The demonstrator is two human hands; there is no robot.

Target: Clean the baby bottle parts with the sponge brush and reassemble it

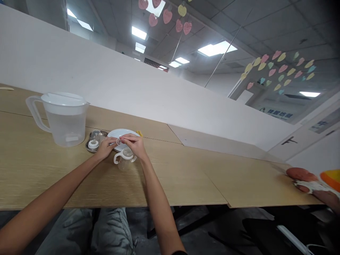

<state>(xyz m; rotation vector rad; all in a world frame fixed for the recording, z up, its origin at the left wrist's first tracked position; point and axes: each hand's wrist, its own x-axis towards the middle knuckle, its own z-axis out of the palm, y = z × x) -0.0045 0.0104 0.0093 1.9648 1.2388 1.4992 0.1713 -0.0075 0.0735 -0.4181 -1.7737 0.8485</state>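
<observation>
My left hand [106, 147] and my right hand [134, 143] meet over a white plate [113, 134], fingers pinched on a small clear round piece [118, 141]. It looks like a bottle teat, but its exact shape is too small to tell. Just below my right hand, a clear baby bottle [124, 162] with white side handles stands upright on the table. Left of my left hand, a metal tray [87, 146] holds a white bottle collar with a teat [93, 143] and a clear dome cap [96, 134].
A large translucent pitcher [67, 124] with a white lid stands at the left. Something yellow [139, 133] lies behind the plate. A low white partition [127, 95] runs along the table's back. Reddish, white and orange items [301, 174] sit at the far right end of the wooden table [186, 177].
</observation>
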